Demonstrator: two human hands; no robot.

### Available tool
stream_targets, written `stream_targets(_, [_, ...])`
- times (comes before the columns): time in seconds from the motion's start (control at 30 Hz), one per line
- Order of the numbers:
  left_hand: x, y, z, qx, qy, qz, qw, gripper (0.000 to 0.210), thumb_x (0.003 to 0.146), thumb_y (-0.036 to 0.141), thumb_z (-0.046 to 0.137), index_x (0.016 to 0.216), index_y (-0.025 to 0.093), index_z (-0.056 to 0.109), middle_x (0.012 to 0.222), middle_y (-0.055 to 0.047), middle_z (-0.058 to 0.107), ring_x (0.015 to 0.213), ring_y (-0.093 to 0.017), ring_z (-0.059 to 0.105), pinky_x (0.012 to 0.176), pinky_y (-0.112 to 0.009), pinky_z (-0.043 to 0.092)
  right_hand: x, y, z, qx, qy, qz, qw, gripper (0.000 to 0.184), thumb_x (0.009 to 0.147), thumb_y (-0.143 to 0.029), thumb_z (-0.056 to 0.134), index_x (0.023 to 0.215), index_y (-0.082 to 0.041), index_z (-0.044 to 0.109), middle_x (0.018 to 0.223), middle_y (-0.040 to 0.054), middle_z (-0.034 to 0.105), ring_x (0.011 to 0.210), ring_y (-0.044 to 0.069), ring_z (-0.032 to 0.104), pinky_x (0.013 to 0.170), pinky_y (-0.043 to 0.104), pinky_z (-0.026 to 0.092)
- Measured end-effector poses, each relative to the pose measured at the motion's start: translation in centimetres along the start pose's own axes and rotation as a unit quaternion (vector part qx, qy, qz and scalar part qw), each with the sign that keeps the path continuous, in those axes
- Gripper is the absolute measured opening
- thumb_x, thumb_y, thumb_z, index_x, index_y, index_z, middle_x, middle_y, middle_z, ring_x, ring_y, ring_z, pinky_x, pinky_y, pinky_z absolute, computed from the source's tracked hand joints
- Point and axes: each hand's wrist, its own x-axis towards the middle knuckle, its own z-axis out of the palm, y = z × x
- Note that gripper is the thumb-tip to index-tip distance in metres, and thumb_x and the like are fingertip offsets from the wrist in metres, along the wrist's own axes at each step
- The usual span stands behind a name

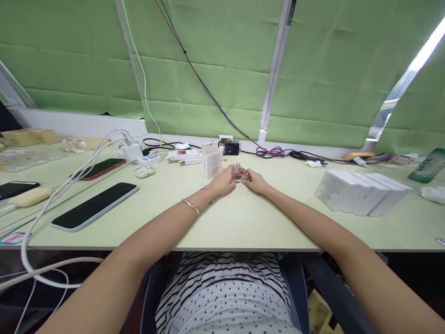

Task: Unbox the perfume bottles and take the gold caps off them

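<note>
Between my two hands, on the pale table, stands a small clear glass perfume bottle (238, 174) with a pinkish tint and a gold-coloured neck. My left hand (223, 181) closes on its left side, the fingers partly hidden behind the hand. On the other side my right hand (256, 181) grips the bottle's right edge with thumb and fingers. A white printed box (212, 161) stands upright just behind and left of my left hand, its top flap seemingly raised.
Several white boxes (361, 191) stand in a row at the right. Left lie a phone (95, 207), a second phone (100, 169), an earphone case (144, 172) and looping white cables (52, 199). A green bottle (428, 165) lies far right. Black cables (306, 157) run along the back edge.
</note>
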Motion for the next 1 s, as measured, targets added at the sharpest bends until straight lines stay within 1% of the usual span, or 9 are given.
stream_targets(0.13, [0.1,-0.1,0.0,0.006,-0.003,0.001,1.000,0.067,0.073,0.015,0.048,0.133,0.007,0.020,0.117,-0.020,0.052,0.102,-0.030,0.054,0.082,-0.040,0.045,0.0,0.6,-0.8,-0.008,-0.012,-0.026,1.000,0.046,0.065,-0.009,0.054,0.110,-0.016,0.046,0.100,0.0061,0.058,0.088,0.017,0.053,0.076,0.029,0.042])
stream_targets(0.23, [0.2,-0.2,0.0,0.009,-0.006,-0.002,1.000,0.067,0.073,0.016,0.048,0.133,0.009,0.020,0.114,-0.018,0.054,0.100,-0.031,0.055,0.079,-0.040,0.046,-0.1,1.4,-1.6,-0.023,-0.030,-0.036,0.999,0.055,0.060,-0.005,0.054,0.114,-0.016,0.046,0.100,0.0072,0.057,0.091,0.019,0.051,0.075,0.030,0.042])
stream_targets(0.33, [0.2,-0.3,0.1,0.013,-0.004,-0.005,1.000,0.068,0.073,0.018,0.049,0.133,0.009,0.019,0.116,-0.020,0.053,0.101,-0.032,0.054,0.080,-0.041,0.045,-0.1,2.1,-2.0,-0.034,-0.048,-0.044,0.997,0.046,0.064,-0.007,0.051,0.109,-0.014,0.051,0.085,0.0042,0.058,0.076,0.016,0.052,0.068,0.028,0.041])
stream_targets(0.43, [0.2,-0.4,0.2,0.012,-0.003,-0.004,1.000,0.067,0.074,0.020,0.048,0.134,0.009,0.019,0.118,-0.020,0.052,0.102,-0.031,0.054,0.082,-0.040,0.044,-0.1,2.5,-2.2,-0.037,-0.053,-0.058,0.996,0.030,0.068,-0.007,0.047,0.096,-0.014,0.056,0.071,0.0008,0.055,0.064,0.013,0.050,0.063,0.026,0.040])
stream_targets(0.6, [0.3,-0.5,0.2,0.003,0.000,0.006,1.000,0.056,0.083,0.028,0.040,0.132,0.009,0.021,0.117,-0.018,0.053,0.102,-0.030,0.054,0.083,-0.041,0.043,-0.2,2.5,-2.0,-0.029,-0.025,-0.090,0.995,0.015,0.069,-0.009,0.052,0.080,-0.016,0.060,0.070,0.0000,0.055,0.061,0.011,0.049,0.063,0.024,0.041])
stream_targets(0.7, [0.3,-0.6,0.1,-0.003,-0.002,0.012,1.000,0.049,0.086,0.029,0.033,0.130,0.009,0.024,0.113,-0.017,0.056,0.099,-0.029,0.056,0.081,-0.040,0.044,-0.2,2.3,-1.7,-0.020,0.036,-0.098,0.994,0.010,0.071,-0.013,0.053,0.078,-0.016,0.059,0.071,0.0012,0.055,0.064,0.013,0.050,0.066,0.027,0.042])
stream_targets(0.87, [0.2,-0.6,-0.2,-0.015,-0.015,0.031,0.999,0.046,0.087,0.033,0.034,0.127,0.013,0.029,0.108,-0.015,0.058,0.094,-0.028,0.058,0.078,-0.038,0.045,-0.3,0.7,-1.4,0.007,0.217,-0.093,0.972,0.022,0.085,-0.022,0.037,0.099,-0.015,0.051,0.096,0.0104,0.054,0.089,0.019,0.051,0.079,0.035,0.041])
stream_targets(0.93, [0.1,-0.5,-0.4,-0.023,-0.027,0.045,0.998,0.046,0.087,0.036,0.035,0.127,0.015,0.030,0.105,-0.012,0.060,0.091,-0.026,0.059,0.075,-0.036,0.045,-0.4,-0.3,-1.1,0.033,0.267,-0.108,0.957,0.024,0.086,-0.026,0.035,0.104,-0.017,0.048,0.097,0.0093,0.055,0.089,0.019,0.052,0.077,0.034,0.042])
stream_targets(1.0, [0.0,-0.2,-0.6,-0.034,-0.045,0.064,0.996,0.047,0.087,0.037,0.035,0.128,0.015,0.029,0.103,-0.011,0.061,0.088,-0.025,0.060,0.073,-0.034,0.045,-0.7,-1.2,-0.8,0.066,0.295,-0.129,0.944,0.023,0.086,-0.029,0.039,0.104,-0.019,0.048,0.093,0.0069,0.057,0.086,0.018,0.054,0.075,0.033,0.043])
